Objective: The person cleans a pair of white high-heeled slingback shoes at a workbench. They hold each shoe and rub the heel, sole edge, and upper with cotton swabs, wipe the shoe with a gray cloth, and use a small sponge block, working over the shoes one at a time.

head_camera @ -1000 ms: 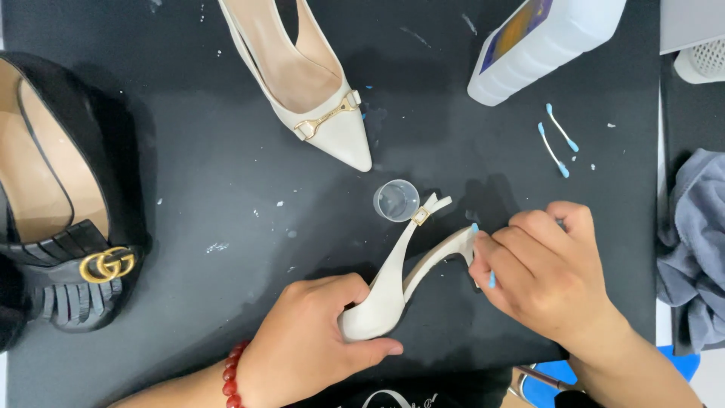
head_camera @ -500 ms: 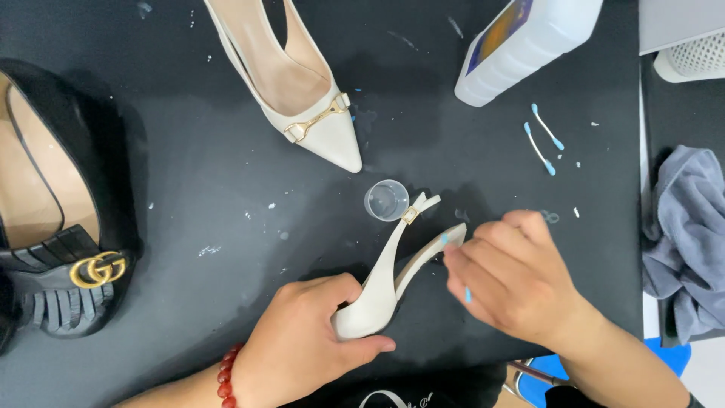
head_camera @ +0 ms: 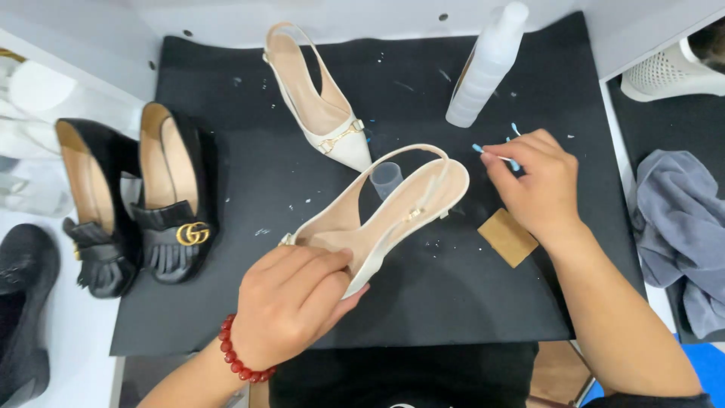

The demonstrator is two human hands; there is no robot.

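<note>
My left hand (head_camera: 291,306) is closed around the toe of the cream shoe (head_camera: 377,223), fingers curled over its upper, holding it above the black mat (head_camera: 226,317). My right hand (head_camera: 532,185), right of the shoe's heel, pinches a blue-tipped swab (head_camera: 489,154) between thumb and fingertips.

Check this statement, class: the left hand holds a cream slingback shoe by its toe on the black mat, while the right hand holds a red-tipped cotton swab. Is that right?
Not quite. In the head view, the cotton swab pinched in the right hand has a blue tip, not red. The rest stands: the left hand holds the cream slingback shoe by its toe over the black mat.
</note>
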